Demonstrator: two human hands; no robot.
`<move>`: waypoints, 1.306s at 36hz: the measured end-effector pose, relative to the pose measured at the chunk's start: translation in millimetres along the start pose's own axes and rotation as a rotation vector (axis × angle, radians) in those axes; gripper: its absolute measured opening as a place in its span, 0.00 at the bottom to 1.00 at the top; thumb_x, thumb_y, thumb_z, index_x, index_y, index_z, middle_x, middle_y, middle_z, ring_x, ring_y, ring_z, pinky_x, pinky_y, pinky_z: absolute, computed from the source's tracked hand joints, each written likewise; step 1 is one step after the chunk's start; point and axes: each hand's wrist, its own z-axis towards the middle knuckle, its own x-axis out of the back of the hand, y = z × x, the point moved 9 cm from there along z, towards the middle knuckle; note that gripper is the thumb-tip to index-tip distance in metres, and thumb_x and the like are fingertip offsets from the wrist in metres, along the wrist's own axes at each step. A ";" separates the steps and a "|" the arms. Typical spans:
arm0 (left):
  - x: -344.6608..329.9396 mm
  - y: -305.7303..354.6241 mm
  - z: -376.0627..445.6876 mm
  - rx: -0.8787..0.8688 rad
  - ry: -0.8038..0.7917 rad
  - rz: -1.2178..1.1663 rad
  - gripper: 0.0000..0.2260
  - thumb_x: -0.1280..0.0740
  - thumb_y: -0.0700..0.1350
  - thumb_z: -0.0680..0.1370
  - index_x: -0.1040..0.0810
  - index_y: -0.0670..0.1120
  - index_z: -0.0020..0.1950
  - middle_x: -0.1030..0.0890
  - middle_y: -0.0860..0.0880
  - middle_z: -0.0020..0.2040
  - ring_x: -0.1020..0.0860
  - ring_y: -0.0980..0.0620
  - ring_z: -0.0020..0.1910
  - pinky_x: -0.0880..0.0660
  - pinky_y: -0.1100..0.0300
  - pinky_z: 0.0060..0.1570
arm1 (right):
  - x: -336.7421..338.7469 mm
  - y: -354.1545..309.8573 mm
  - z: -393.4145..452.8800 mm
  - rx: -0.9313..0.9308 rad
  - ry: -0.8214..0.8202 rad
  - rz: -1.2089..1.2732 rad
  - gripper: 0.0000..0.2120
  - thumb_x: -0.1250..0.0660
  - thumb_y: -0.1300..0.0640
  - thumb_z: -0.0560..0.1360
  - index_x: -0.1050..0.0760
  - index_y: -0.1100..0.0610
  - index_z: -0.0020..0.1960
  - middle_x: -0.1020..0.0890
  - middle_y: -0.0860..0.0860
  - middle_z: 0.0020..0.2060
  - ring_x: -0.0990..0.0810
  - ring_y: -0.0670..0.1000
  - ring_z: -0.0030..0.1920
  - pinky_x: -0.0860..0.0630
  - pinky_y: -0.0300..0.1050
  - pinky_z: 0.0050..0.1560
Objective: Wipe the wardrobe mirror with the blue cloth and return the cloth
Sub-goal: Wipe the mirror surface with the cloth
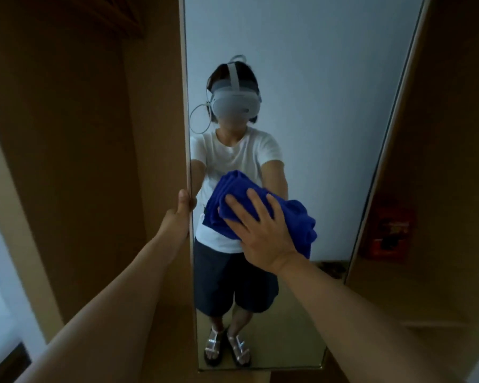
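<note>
The tall wardrobe mirror [329,78] fills the middle of the head view, set in a brown wooden door. My right hand [260,230] lies flat with fingers spread on the bunched blue cloth [299,219], pressing it against the glass at mid height. My left hand [184,207] grips the mirror door's left edge, fingers wrapped around it. The glass reflects a person in a white T-shirt, dark shorts and a headset.
The brown wardrobe interior [67,161] opens on the left, with a shelf high up. Another brown panel [440,161] stands on the right, carrying a red sticker [387,236]. The mirror's lower edge [260,370] sits near the floor.
</note>
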 end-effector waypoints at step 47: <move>-43.6 -133.7 47.0 -0.130 0.355 -0.153 0.13 0.54 0.54 0.76 0.34 0.51 0.47 0.29 0.53 0.39 0.31 0.57 0.37 0.35 0.59 0.38 | -166.0 -265.9 -293.8 0.563 -0.451 0.165 0.23 0.28 0.45 0.70 0.26 0.40 0.64 0.33 0.41 0.72 0.31 0.49 0.70 0.43 0.50 0.70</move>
